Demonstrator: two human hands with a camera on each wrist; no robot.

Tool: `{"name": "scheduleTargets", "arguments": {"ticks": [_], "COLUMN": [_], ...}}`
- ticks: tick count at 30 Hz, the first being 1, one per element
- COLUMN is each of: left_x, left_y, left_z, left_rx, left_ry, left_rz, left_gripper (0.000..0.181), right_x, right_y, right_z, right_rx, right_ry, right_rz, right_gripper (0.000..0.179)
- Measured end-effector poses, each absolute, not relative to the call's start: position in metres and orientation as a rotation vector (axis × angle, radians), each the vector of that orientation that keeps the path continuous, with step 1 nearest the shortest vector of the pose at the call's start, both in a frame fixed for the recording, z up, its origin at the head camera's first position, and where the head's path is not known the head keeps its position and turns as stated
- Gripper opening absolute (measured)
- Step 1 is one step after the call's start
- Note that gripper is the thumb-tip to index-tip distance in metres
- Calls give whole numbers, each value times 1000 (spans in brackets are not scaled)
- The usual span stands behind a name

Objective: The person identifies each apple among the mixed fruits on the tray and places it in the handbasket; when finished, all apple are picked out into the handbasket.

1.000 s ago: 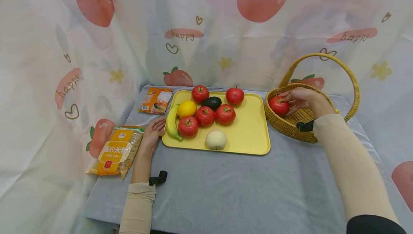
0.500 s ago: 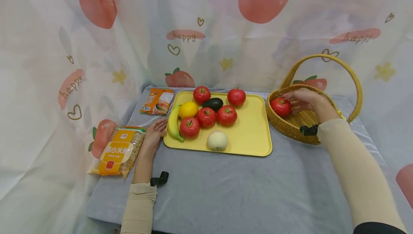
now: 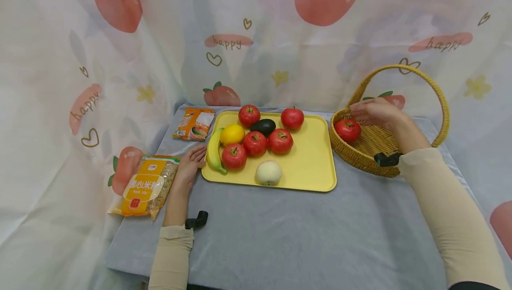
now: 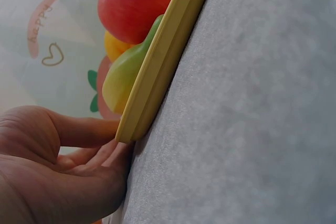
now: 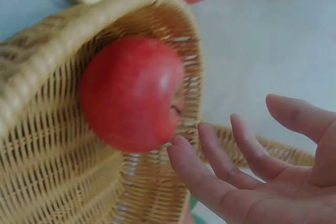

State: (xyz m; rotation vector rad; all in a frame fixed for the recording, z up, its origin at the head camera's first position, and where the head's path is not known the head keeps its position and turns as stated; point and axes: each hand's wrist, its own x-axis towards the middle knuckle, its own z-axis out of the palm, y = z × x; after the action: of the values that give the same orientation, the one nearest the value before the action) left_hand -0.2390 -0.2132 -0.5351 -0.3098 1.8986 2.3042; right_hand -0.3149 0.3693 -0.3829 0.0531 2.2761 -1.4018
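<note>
Inside the wicker basket [image 3: 364, 161], against its left wall, lies a red apple [image 3: 347, 130]. My right hand [image 3: 380, 113] is over the basket with its fingers spread and nothing held. In the right wrist view its fingertips [image 5: 178, 142] are close beside the apple [image 5: 134, 95]. My left hand [image 3: 190, 168] touches the left edge of the yellow tray [image 3: 312, 165], its fingers fairly straight. The left wrist view has the thumb [image 4: 86, 132] at the tray rim [image 4: 152, 80]. On the tray are a banana [image 3: 214, 152], a lemon [image 3: 232, 135], an avocado [image 3: 263, 127] and several red apples [image 3: 280, 141].
A pale round fruit [image 3: 268, 173] sits at the tray's front. On the left lie a small orange packet [image 3: 194, 124] and a larger orange-and-clear bag [image 3: 146, 186]. The basket's tall handle [image 3: 438, 94] arches up at the right. A printed curtain [image 3: 280, 59] hangs behind the grey-covered table [image 3: 280, 236].
My right hand has let go of the red apple in the basket and drawn up and to the right of it, fingers spreading. My left hand has stayed at the tray edge.
</note>
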Motion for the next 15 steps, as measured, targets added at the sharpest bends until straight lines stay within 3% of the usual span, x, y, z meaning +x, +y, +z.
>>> {"name": "scheduleTargets", "arguments": {"ticks": [15], "left_x": [-239], "left_y": [-212], "left_z": [-534], "left_rx": [-316], "left_ry": [1916], "left_rz": [2299], "left_gripper": [70], "right_x": [-299], "right_y": [326], "right_z": [-356], "right_rx": [-98], "right_ry": [2248], "right_rz": [-1545], "right_gripper": [62]}}
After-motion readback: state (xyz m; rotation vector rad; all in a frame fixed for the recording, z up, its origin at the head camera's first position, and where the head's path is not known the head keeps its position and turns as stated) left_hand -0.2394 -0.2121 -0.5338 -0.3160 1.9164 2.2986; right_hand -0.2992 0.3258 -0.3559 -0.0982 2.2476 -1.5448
